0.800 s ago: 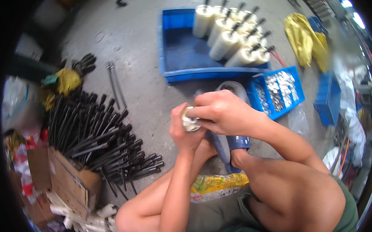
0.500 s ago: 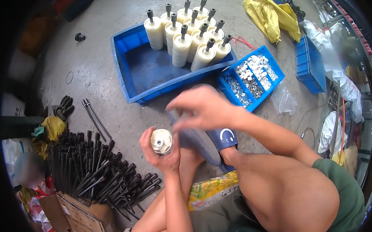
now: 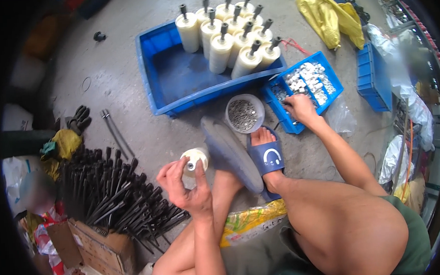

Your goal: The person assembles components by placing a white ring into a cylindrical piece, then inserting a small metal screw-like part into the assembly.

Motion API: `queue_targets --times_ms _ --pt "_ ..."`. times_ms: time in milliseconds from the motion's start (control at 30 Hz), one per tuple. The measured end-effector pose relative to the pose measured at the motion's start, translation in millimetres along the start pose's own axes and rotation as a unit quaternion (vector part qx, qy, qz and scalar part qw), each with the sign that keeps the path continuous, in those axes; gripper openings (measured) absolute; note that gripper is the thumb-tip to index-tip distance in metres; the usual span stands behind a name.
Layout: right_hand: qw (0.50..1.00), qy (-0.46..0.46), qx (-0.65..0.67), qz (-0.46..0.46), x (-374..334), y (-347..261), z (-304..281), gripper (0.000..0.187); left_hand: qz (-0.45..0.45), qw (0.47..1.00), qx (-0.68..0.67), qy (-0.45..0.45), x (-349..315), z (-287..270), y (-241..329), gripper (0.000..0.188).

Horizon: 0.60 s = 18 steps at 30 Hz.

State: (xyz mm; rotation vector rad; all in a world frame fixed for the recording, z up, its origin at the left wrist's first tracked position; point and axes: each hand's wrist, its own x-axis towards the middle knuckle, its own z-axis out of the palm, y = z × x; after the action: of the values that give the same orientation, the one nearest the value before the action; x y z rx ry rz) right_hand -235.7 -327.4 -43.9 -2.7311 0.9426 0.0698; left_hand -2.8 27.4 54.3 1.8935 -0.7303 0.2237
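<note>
Between my legs stands a cream-white plastic cylinder [image 3: 201,153] with a small metal-lined hole in the middle of its top. The thumb and fingers of my left hand [image 3: 187,190] close on its upper end. My right hand [image 3: 301,108] reaches into the near part of a blue divided tray [image 3: 336,89] of small parts. Its fingers are bent together among the pieces; whatever is between the fingertips is hidden. White plastic pieces [image 3: 314,73] and small metal parts fill the tray's compartments. Beside the tray, a round tub [image 3: 243,113] holds many small metal pieces.
A large blue bin [image 3: 151,84] holds several white rollers [image 3: 221,51] with black shafts. Many black rods [image 3: 117,191] lie piled at left, near an open cardboard box [image 3: 99,248]. A yellow sack [image 3: 323,17] and another blue crate [image 3: 373,79] are at right.
My right hand has moved from above the cylinder, right and away, into the divided tray, uncovering the tub. My left hand has shifted its fingers onto the cylinder's top.
</note>
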Motion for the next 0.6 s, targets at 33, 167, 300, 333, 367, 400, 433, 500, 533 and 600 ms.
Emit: queue_targets --times_ms 33,167,300,333,367,400,433,500,533,600 --pt "1.0 0.006 0.009 -0.006 1 -5 -5 0.017 0.01 1.0 0.015 -0.002 1 -4 2 0.027" --pt "0.997 0.073 0.036 0.016 -6 -7 -34 0.016 -0.041 0.998 -0.031 -0.036 2 -4 11 0.033" --pt "0.899 -0.054 0.429 0.063 -6 -154 -103 0.02 -0.081 0.994 -0.067 -0.011 -13 -12 -6 0.04" --pt "0.879 -0.116 0.46 0.054 -4 -184 -112 0.02 -0.073 0.995 -0.062 -0.025 -14 -15 -8 0.039" --pt "0.855 -0.176 0.486 0.046 -1 -208 -116 0.019 -0.064 0.995 -0.061 -0.039 -15 -15 -8 0.037" --pt "0.845 -0.201 0.495 -0.001 4 -228 -114 0.02 -0.064 0.995 -0.068 -0.039 -14 -13 -7 0.038" --pt "0.832 -0.227 0.503 -0.047 8 -242 -111 0.021 -0.065 0.994 -0.073 -0.039 -10 -10 -4 0.039" --pt "0.841 -0.245 0.472 -0.099 16 -257 -103 0.034 -0.047 0.996 -0.066 -0.041 -5 -3 -1 0.04" --pt "0.84 -0.256 0.471 -0.089 20 -260 -95 0.035 -0.028 0.997 -0.051 -0.043 -2 -1 -1 0.04" --pt "0.833 -0.283 0.468 -0.075 30 -261 -96 0.035 -0.024 0.998 -0.048 -0.041 2 0 1 0.04"
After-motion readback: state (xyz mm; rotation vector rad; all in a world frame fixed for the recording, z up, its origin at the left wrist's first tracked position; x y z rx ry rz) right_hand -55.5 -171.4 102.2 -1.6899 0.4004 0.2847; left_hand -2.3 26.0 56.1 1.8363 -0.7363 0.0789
